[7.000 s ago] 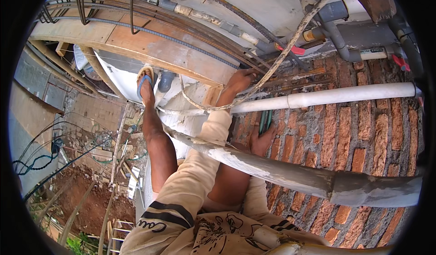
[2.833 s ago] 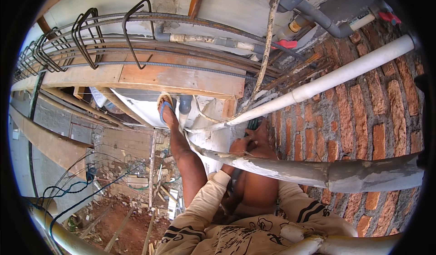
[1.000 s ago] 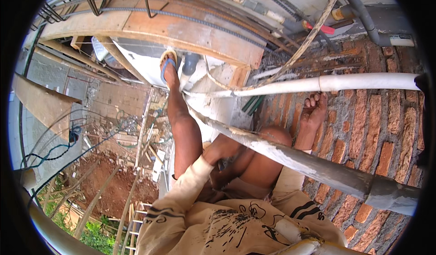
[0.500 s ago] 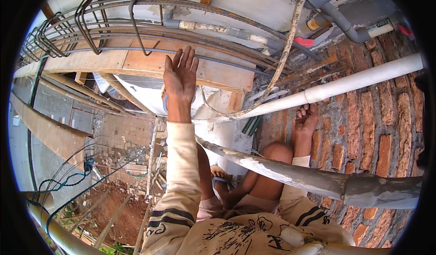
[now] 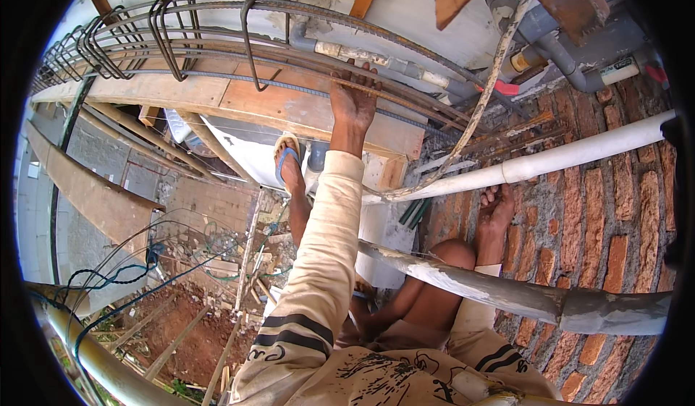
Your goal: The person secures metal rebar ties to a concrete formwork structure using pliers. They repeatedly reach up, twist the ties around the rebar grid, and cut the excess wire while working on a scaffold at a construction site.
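My left hand (image 5: pixel 354 102) reaches forward with its palm up, fingers hooked round thin steel reinforcing bars (image 5: pixel 405 102) of the long rebar cage. The bars run across the fingers just above a wooden formwork board (image 5: pixel 282 109). My right hand (image 5: pixel 496 207) is beside the brick wall (image 5: pixel 572 203), just below the white plastic pipe (image 5: pixel 565 157). Its fingers are curled in and I see nothing in them; whether it touches the pipe I cannot tell. My left foot in a blue-strapped flip-flop (image 5: pixel 287 158) stands at the board's near edge.
A thick grey-painted pole (image 5: pixel 463 279) crosses in front of my body. A pale flexible conduit (image 5: pixel 474 116) bends down on the right. Bent stirrups (image 5: pixel 174 30) stand on the cage. Far below left lie rubble and bare soil (image 5: pixel 181 326). Tangled wires (image 5: pixel 108 276) hang nearby.
My left hand has moved right from above the board, where it was open, and its fingers have closed round the bars. The view has shifted; my left foot now shows. The right hand stays by the pipe.
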A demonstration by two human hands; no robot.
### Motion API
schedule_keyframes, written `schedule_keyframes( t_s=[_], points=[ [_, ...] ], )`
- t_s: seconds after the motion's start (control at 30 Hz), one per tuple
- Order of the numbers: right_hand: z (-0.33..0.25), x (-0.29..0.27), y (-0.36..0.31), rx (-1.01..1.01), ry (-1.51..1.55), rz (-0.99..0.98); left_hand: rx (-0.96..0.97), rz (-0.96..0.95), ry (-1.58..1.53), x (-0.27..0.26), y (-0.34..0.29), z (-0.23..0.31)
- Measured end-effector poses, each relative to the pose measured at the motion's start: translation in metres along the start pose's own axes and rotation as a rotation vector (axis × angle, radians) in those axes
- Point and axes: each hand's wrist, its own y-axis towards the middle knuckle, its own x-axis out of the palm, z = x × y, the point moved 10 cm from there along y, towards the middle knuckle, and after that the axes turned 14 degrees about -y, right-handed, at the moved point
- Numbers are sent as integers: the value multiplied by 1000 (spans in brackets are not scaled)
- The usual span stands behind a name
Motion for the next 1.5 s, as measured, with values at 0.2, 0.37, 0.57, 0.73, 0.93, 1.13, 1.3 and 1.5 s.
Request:
schedule_keyframes(
  t_s=[0.2, 0.37, 0.57, 0.73, 0.93, 1.13, 1.3, 1.5],
  points=[
    [-4, 5, -9, 18, -53, 62, -16, -16, -30, -1, -6, 0],
    [-7, 11, -12, 33, -92, 73, -21, -57, -15, 0, -5, 0],
    [-3, 14, -11, 65, -116, 79, -37, 13, -135, -6, 4, -6],
    [1, 11, -11, 69, -88, 79, -11, -43, -149, -9, 7, -9],
    [-6, 20, -14, 8, -130, 20, -24, -29, -211, -11, 8, -10],
    [-10, 26, -17, 28, -90, 30, -11, -41, -220, -7, 4, -10],
    [-8, 18, -17, 48, -113, 79, 6, -88, -138, -3, 4, -9],
    [-3, 13, -13, 54, -141, 100, 16, -66, 13, -2, -11, -2]
  ],
)
